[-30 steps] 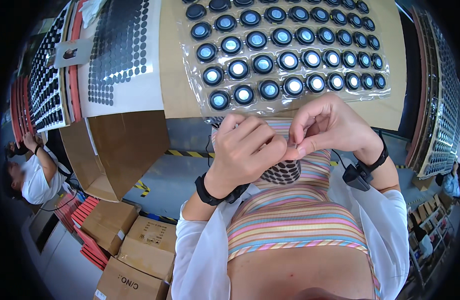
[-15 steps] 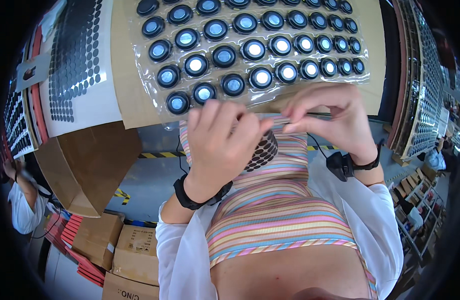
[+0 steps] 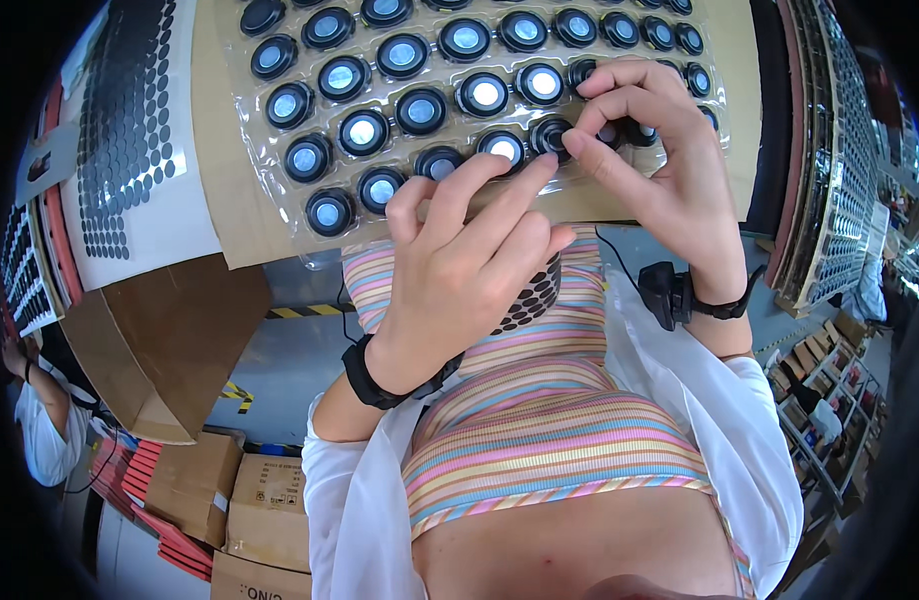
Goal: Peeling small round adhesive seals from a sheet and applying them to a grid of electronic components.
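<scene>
A clear blister tray point(image 3: 280, 215) of round black discs point(image 3: 420, 110) is lying on brown cardboard point(image 3: 220, 150). The right hand point(image 3: 660, 160) is pinching 1 disc at its near edge with narrowed fingers. The left hand point(image 3: 470, 270) is hovering alongside, fingers loosely curled over a dotted sheet point(image 3: 535, 295).

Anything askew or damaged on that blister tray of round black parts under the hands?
Nothing stands out. The round black parts sit one per pocket in even rows of the clear plastic blister tray on brown cardboard. The right hand fingers touch the near row; the left hand hovers beside.
</scene>
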Tool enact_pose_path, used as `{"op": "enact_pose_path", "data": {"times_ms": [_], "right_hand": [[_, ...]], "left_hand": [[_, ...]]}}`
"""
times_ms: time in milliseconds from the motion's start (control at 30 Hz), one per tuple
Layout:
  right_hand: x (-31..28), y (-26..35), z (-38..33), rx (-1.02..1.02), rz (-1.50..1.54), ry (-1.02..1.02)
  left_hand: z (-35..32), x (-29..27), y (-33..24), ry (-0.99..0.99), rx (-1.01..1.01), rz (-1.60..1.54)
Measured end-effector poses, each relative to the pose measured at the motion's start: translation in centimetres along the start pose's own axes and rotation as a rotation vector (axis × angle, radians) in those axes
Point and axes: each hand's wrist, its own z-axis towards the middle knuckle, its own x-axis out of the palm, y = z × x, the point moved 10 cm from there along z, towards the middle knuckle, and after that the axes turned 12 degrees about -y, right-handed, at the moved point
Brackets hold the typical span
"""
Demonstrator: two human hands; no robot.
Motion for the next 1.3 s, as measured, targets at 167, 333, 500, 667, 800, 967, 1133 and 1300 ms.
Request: {"op": "enact_pose_path", "data": {"times_ms": [167,333,500,667,800,967,1133,1300], "right_hand": [[0.2,-0.3,0.1,0.02,0.02,0.005],[0.3,0.2,0.1,-0.059,-0.04,-0.029],[0.3,0.5,0.0,-0.098,-0.085,-0.024],[-1.2,0.6,0.0,-0.012,-0.047,-0.058],[1.3,1.5,-2.2,0.165,0.44,0.239],[2.6,2.1,-3.3,0.231,0.589,0.364],[3.3,1.6,-3.9,0.388,0.713,0.442],[3.4,1.1,-3.8,0.459,0.752,0.374]], "left_hand": [[0.2,0.1,0.2,0.005,-0.011,0.004],[0.3,0.1,0.3,0.022,-0.022,0.01],[0.5,0.2,0.7,0.034,-0.025,0.009],[0.6,-1.7,1.9,-0.097,-0.049,-0.139],[0.0,-2.9,2.9,-0.171,-0.094,-0.193],[-0.2,-3.5,2.8,-0.241,-0.032,-0.21],[-0.3,-4.1,2.3,-0.307,0.057,-0.148],[0.0,-4.5,1.6,-0.223,0.067,-0.121]]}}
